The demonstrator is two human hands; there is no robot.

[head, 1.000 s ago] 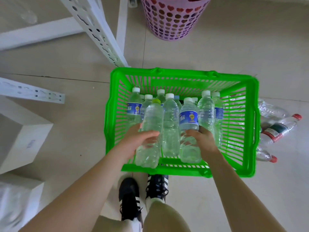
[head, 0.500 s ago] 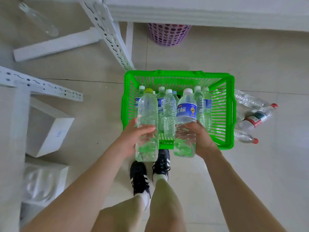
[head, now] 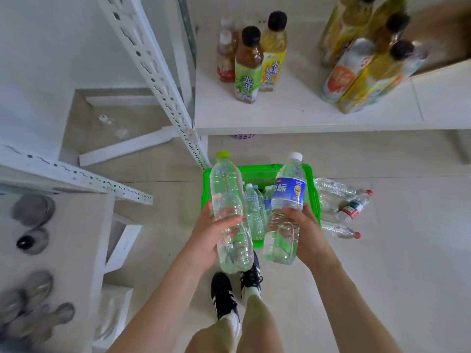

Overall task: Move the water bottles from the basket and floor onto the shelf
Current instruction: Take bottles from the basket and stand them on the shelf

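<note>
Head view, looking down. Gripped one per hand, above the green basket (head: 257, 171): a clear bottle (head: 224, 179) with a yellow-green cap in the left hand (head: 204, 240), a blue-labelled bottle (head: 289, 192) in the right hand (head: 308, 233), fingers curled round each lower body. Carried upright, caps toward the shelf (head: 305, 108) ahead, likely for setting down on their bases. More bottles in the basket, others lying on the floor (head: 354, 206) to its right, perhaps four. Tea bottles (head: 248, 70) standing on the shelf.
</note>
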